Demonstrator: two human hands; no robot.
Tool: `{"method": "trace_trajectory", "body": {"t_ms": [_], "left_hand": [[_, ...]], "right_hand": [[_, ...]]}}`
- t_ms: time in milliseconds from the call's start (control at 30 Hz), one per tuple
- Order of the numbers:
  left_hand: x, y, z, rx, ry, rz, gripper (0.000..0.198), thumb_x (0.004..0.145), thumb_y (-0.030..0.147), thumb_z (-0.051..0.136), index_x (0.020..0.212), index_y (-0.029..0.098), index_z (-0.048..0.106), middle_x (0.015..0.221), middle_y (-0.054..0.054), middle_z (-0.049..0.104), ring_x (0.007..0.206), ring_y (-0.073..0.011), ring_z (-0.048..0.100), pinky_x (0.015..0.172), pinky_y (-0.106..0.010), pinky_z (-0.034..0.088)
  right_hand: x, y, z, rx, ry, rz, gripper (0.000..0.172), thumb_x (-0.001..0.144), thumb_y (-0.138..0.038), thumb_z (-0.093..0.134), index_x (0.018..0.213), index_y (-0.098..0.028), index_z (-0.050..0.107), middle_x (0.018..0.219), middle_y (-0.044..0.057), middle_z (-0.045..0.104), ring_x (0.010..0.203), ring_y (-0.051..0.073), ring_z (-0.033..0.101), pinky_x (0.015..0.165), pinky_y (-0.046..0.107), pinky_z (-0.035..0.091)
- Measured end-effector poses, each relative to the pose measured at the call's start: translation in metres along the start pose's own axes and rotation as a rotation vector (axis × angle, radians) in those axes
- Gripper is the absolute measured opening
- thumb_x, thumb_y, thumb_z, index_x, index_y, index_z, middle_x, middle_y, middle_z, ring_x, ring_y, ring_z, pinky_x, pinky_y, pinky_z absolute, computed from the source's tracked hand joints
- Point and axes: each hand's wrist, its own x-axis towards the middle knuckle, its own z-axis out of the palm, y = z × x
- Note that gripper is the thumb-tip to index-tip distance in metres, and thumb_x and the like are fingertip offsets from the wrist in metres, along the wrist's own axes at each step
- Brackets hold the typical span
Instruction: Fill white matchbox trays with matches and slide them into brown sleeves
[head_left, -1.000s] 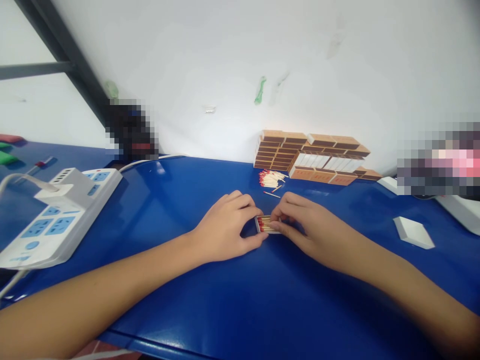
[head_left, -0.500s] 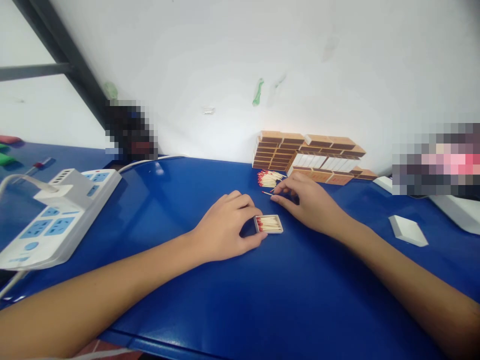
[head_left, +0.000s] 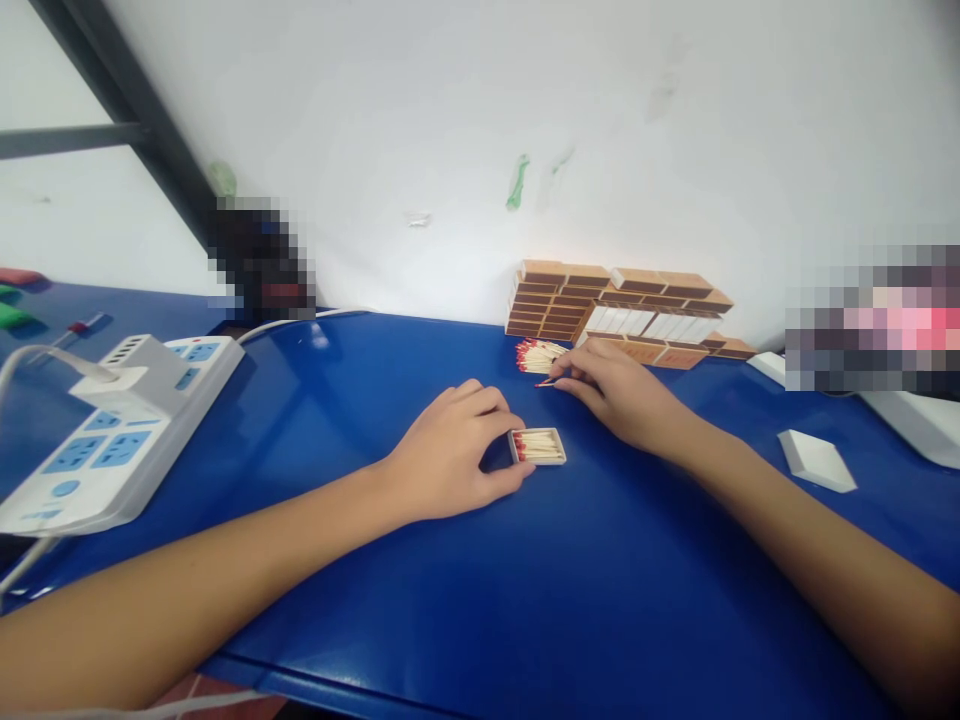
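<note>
A small open matchbox tray (head_left: 538, 446) full of red-tipped matches lies on the blue table (head_left: 465, 600). My left hand (head_left: 450, 455) rests beside it, thumb and fingers pinching its left end. Further back, my right hand (head_left: 615, 385) has its fingers pinched on a single match (head_left: 547, 381) at the edge of a loose pile of matches (head_left: 538, 355).
Stacked brown matchboxes (head_left: 600, 310) line the wall behind the pile. A white box part (head_left: 814, 460) lies at the right. A white and blue power strip (head_left: 112, 430) with a plugged-in adapter sits at the left.
My right hand left the tray and reached back to the loose pile, where it now pinches a match. My left hand stayed on the tray.
</note>
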Motion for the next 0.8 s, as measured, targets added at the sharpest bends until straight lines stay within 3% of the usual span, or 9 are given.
{"method": "trace_trajectory", "body": {"t_ms": [267, 567, 800], "left_hand": [[0.000, 0.000, -0.001, -0.001, -0.001, -0.005, 0.033, 0.092, 0.042, 0.073, 0.115, 0.019, 0.075, 0.105, -0.008, 0.069, 0.097, -0.0253, 0.060, 0.089, -0.042, 0.052], [0.001, 0.002, -0.001, 0.014, -0.003, -0.017, 0.031, 0.092, 0.041, 0.074, 0.113, 0.019, 0.075, 0.104, -0.007, 0.069, 0.097, -0.0254, 0.060, 0.089, -0.042, 0.051], [0.000, 0.001, -0.001, 0.015, 0.000, -0.014, 0.031, 0.092, 0.041, 0.074, 0.113, 0.018, 0.075, 0.104, -0.007, 0.069, 0.096, -0.0255, 0.060, 0.088, -0.042, 0.052]], "right_hand": [[-0.003, -0.002, -0.003, -0.044, -0.004, 0.012, 0.017, 0.101, -0.028, 0.050, 0.088, -0.022, 0.058, 0.095, 0.010, 0.060, 0.088, 0.026, 0.058, 0.082, 0.042, 0.048], [-0.030, -0.069, -0.014, -0.093, -0.087, -0.058, 0.019, 0.106, -0.027, 0.045, 0.094, -0.023, 0.058, 0.096, 0.009, 0.062, 0.089, 0.024, 0.060, 0.075, 0.039, 0.049], [-0.036, -0.075, -0.008, -0.128, -0.124, -0.096, 0.013, 0.106, -0.025, 0.048, 0.098, -0.022, 0.058, 0.099, 0.008, 0.063, 0.089, 0.024, 0.062, 0.071, 0.037, 0.050]]}}
